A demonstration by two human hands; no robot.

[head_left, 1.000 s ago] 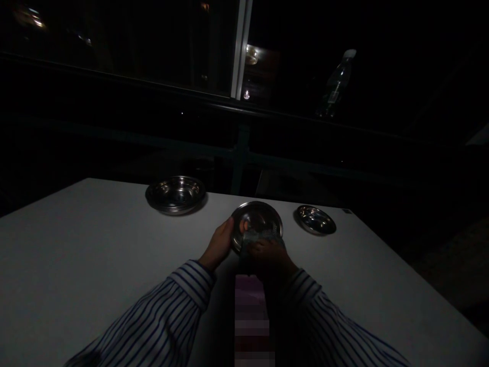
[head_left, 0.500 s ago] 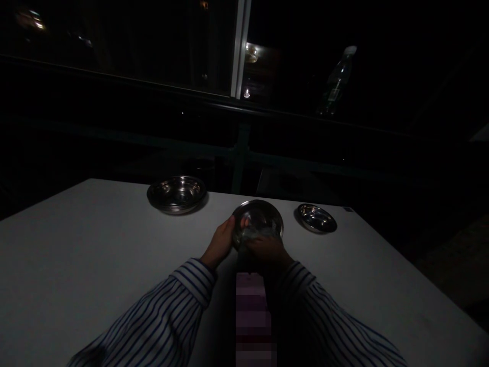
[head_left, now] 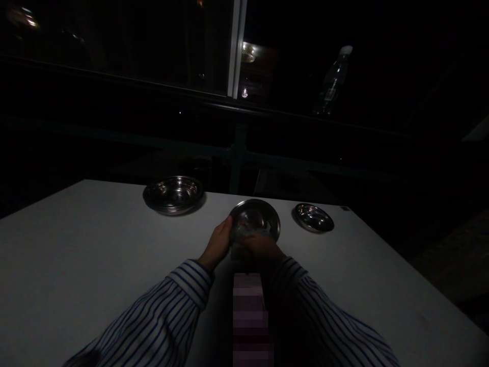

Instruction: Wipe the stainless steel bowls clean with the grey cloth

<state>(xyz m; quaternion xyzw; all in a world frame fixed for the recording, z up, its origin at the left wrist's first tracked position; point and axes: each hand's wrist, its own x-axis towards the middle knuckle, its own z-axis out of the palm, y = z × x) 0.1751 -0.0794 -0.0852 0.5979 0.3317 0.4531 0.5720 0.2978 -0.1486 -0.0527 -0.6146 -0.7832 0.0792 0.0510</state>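
A shiny metal bowl (head_left: 255, 209) is tilted toward me above the near middle of the white table. My left hand (head_left: 217, 245) grips its left rim, fingers closed around the edge. My right hand (head_left: 262, 248) is closed on a pale, crumpled cloth (head_left: 244, 239) and presses it against the near part of the bowl's inside. Dim light hides most of the right fingers and the bowl's lower edge.
On the white table (head_left: 114, 239), a stack of metal bowls (head_left: 173, 196) stands at the back left. A smaller metal bowl (head_left: 314, 218) sits at the back right. Behind, a plastic bottle (head_left: 334, 81) stands near the window frame (head_left: 235, 51).
The cloth and my right hand have shifted slightly left across the bowl. My left hand keeps its grip on the rim. The whole view has moved a little.
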